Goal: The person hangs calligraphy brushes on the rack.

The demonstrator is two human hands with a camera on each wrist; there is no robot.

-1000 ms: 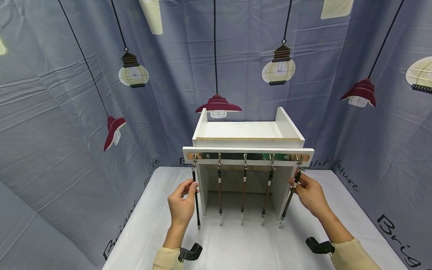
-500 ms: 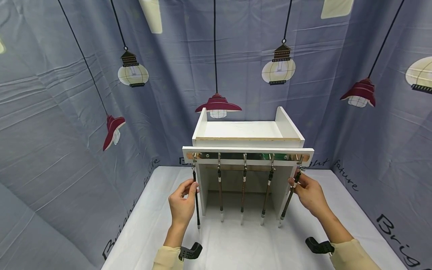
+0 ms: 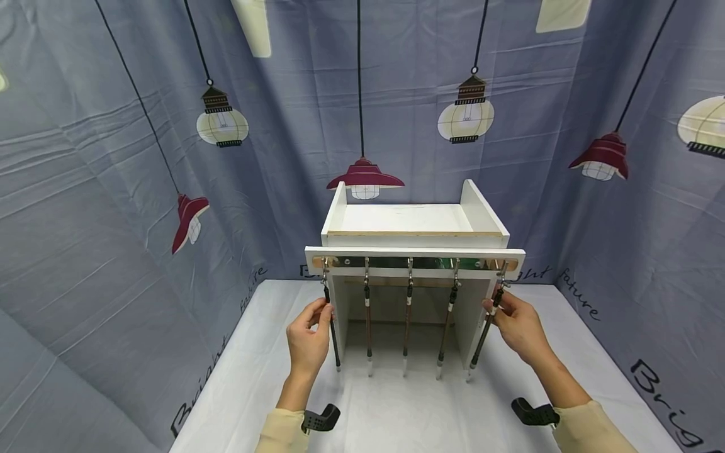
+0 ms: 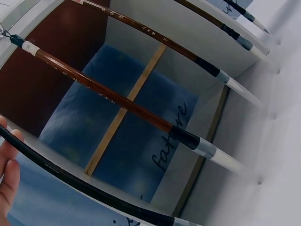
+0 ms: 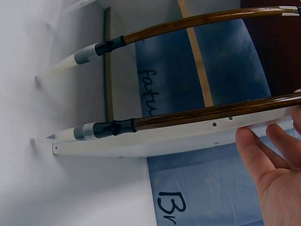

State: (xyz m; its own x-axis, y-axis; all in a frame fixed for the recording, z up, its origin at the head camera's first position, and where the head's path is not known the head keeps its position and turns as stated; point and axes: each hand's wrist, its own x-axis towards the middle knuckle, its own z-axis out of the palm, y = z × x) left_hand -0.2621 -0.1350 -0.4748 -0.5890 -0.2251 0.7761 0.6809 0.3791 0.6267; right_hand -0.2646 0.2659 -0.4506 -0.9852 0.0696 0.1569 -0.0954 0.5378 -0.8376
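Observation:
Several calligraphy brushes hang in a row from hooks on the front rail (image 3: 416,252) of a small white shelf unit (image 3: 416,241). My left hand (image 3: 308,340) pinches the upper handle of the far-left black brush (image 3: 334,336), which slants with its tip to the right. In the left wrist view, only the fingertips show against this brush's dark handle. My right hand (image 3: 520,328) holds the far-right brown brush (image 3: 483,340) high on its handle, beside the unit's right wall. In the right wrist view, this brush (image 5: 188,115) has a pale tip with a dark point. Its upper end is out of that view.
Between the hands hang a left brown brush (image 3: 368,321), a middle brush (image 3: 408,321) and a right brush (image 3: 447,324). The unit stands on a white-covered table (image 3: 396,421). A blue-grey curtain (image 3: 294,126) printed with lamps surrounds it.
My left hand has shifted slightly right, and the lower end of its black brush has swung right and up. The right hand stays almost still at its brush.

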